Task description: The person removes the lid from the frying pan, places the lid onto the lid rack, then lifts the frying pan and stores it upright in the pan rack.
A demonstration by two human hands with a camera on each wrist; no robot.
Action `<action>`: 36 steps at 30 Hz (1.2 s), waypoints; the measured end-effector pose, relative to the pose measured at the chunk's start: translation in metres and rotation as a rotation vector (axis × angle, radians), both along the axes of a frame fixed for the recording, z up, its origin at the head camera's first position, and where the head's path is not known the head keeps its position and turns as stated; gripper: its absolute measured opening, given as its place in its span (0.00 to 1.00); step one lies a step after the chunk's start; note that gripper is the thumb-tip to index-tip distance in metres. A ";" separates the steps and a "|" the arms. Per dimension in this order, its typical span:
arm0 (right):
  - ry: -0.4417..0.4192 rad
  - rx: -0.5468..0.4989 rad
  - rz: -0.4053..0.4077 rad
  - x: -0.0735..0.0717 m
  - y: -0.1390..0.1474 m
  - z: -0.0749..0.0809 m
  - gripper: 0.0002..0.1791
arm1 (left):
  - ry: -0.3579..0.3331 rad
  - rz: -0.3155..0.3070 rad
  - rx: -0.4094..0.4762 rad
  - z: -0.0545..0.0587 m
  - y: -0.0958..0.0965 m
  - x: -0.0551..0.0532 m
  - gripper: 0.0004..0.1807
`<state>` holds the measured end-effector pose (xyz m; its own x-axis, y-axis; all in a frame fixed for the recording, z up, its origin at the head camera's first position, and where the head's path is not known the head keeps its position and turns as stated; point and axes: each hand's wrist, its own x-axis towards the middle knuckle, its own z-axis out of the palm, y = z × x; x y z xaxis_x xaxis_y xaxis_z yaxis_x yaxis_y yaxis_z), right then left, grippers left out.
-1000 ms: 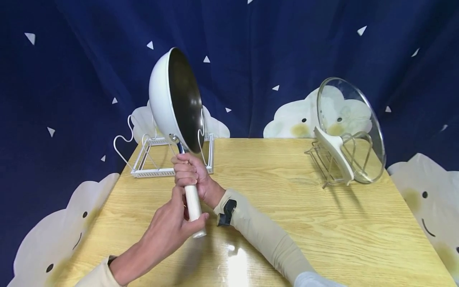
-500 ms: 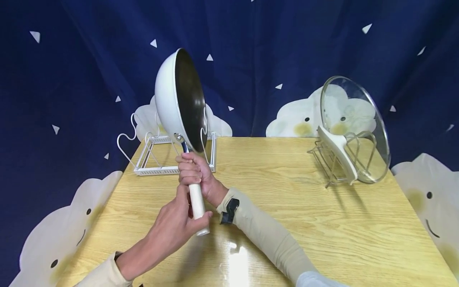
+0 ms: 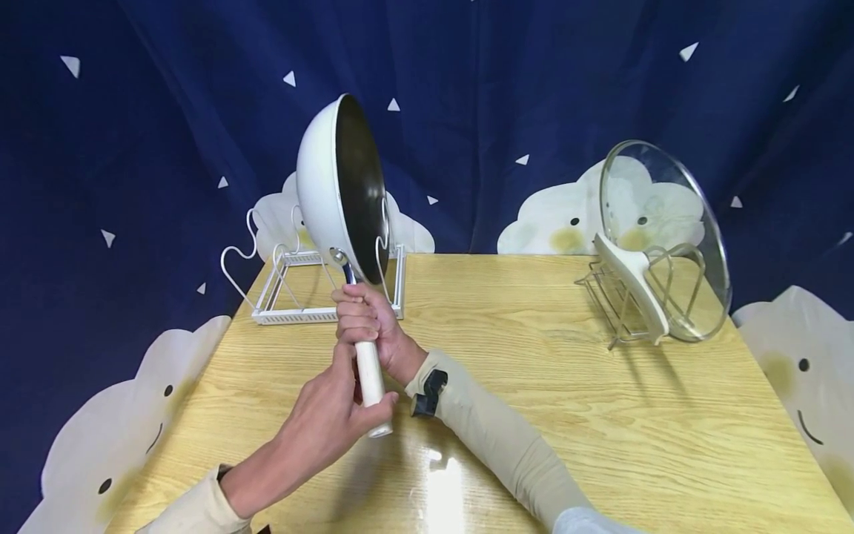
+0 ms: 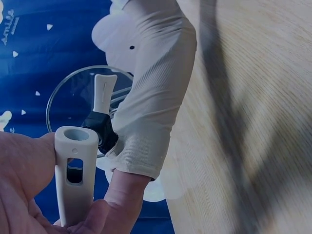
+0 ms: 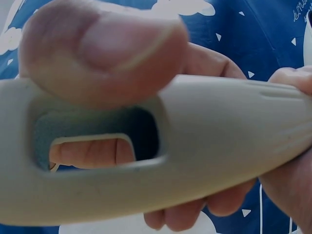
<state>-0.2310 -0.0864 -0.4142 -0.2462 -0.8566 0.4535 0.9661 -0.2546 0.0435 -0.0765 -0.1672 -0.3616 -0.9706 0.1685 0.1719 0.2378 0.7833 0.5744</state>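
Observation:
A wok point(image 3: 316, 178), white outside and dark inside, is raised nearly on edge with its opening turned to the right. Its lower bowl overlaps the upright wires of a white rack point(image 3: 293, 318), one wire passing in front of it. My right hand point(image 3: 365, 320) grips the upper part of the pale wok handle point(image 3: 369, 371), fingers wrapped round. Lower down, my left hand point(image 3: 325, 412) holds the handle's end between thumb and fingers. The right wrist view shows the left thumb point(image 5: 107, 53) over the slot in the handle.
At the right of the wooden table point(image 3: 507, 319), a glass lid point(image 3: 657, 193) with a white handle point(image 3: 630, 278) leans in a metal wire stand point(image 3: 619, 326). Behind hangs a dark blue curtain point(image 3: 454, 96) with white triangles and clouds.
The head view has shifted slightly. Against the rack, the wok has moved a little to the right and slightly down. Both hands keep their hold on the handle.

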 end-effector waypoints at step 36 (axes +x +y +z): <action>-0.049 -0.012 0.040 0.000 0.002 -0.010 0.21 | -0.111 0.002 0.159 -0.010 -0.002 0.000 0.29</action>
<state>-0.2311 -0.0839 -0.4238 -0.2334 -0.8610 0.4519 0.9722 -0.2146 0.0933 -0.0768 -0.1689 -0.3718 -0.9853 0.1461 0.0885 0.1651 0.6812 0.7132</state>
